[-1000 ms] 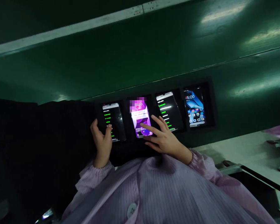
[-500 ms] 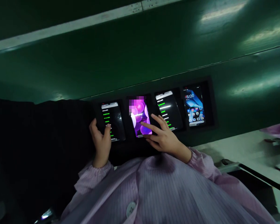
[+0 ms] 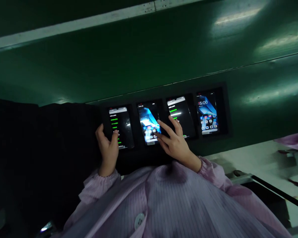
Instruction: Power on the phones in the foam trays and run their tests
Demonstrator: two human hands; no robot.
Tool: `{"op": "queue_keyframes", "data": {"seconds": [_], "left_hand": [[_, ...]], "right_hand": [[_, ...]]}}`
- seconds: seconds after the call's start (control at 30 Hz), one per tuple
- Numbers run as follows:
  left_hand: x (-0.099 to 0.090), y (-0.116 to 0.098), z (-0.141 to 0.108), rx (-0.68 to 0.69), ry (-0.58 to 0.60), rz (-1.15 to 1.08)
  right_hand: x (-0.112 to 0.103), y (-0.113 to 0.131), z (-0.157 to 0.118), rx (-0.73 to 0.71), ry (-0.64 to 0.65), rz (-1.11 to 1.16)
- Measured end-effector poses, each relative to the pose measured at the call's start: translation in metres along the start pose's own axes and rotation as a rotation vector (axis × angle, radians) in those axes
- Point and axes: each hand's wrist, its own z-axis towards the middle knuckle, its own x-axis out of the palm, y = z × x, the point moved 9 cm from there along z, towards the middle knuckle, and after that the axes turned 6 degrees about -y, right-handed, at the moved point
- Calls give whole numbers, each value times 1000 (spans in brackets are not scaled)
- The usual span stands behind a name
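Four lit phones lie in a row in a black tray (image 3: pixel 225 110). The leftmost phone (image 3: pixel 125 127) shows green and white text on black. My left hand (image 3: pixel 108 145) is at its left edge, thumb over the screen and fingers apart, gripping nothing. The second phone (image 3: pixel 147 115) displays a blue wallpaper with app icons. Over its lower right part my right hand (image 3: pixel 175 140) is spread, fingertips at the screen. That hand partly covers the third phone (image 3: pixel 186 115), which has a text list. At the right, the fourth phone (image 3: pixel 207 114) shows a clock and icons.
The tray rests on a green table (image 3: pixel 144 59) with a pale strip (image 3: pixel 76 26) along its far side. Black cloth (image 3: pixel 44 138) covers the left. A black box-like object (image 3: pixel 265 198) and a purple sleeve-like cloth (image 3: pixel 294 141) are at the right.
The second phone's screen has changed from purple bubbles to a blue wallpaper with icons. My right hand's fingers have shifted slightly up and right. My left hand has hardly moved.
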Motion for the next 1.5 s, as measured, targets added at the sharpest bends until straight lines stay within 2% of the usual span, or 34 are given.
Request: {"op": "queue_keyframes", "data": {"seconds": [0.13,0.33,0.6,0.87,1.07,1.37,1.5], "left_hand": [[0,-2,0,-6,-1,-9],[-1,-1,0,-24,3,2],[0,0,0,-32,15,-5],[1,4,0,-33,11,-12],[0,3,1,-29,0,-1],[0,0,0,-32,5,-3],[-1,0,1,-35,-2,3]], "right_hand": [[-2,1,-1,-28,15,27],[12,10,4,-25,74,-3],[11,18,0,-145,76,102],[8,1,-2,29,33,-2],[6,5,1,-1,27,-22],[15,8,1,-18,162,-16],[19,10,6,9,137,-37]]}}
